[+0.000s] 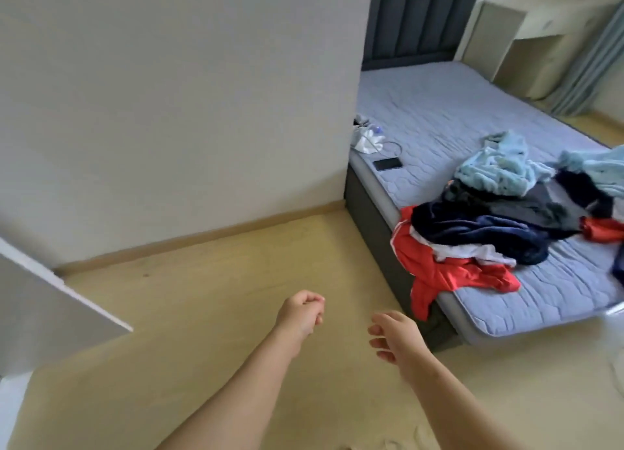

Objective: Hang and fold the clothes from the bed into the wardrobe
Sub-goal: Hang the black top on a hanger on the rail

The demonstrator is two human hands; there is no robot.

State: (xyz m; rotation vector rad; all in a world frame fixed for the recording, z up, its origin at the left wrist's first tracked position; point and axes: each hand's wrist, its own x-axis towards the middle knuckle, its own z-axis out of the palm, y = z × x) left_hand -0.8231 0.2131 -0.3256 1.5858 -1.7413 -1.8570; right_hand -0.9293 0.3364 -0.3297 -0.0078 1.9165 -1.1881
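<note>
A pile of clothes lies on the bed [439,112] at the right: a red garment [439,274] hangs over the near edge, a dark navy piece [489,233] lies on top of it, and light blue fleece [496,169] sits further back. My left hand [302,311] hovers over the floor with fingers loosely curled, holding nothing. My right hand [395,335] is beside it, fingers relaxed and empty, a short way from the bed's near corner. A white wardrobe door edge [50,301] shows at the far left.
A black phone [387,163] with a cable and a white cloth bundle [366,139] lie near the bed's left edge. A white wall [169,112] stands ahead. Pale wood floor [202,297] spreads around me. Grey curtains [587,68] hang at the back right.
</note>
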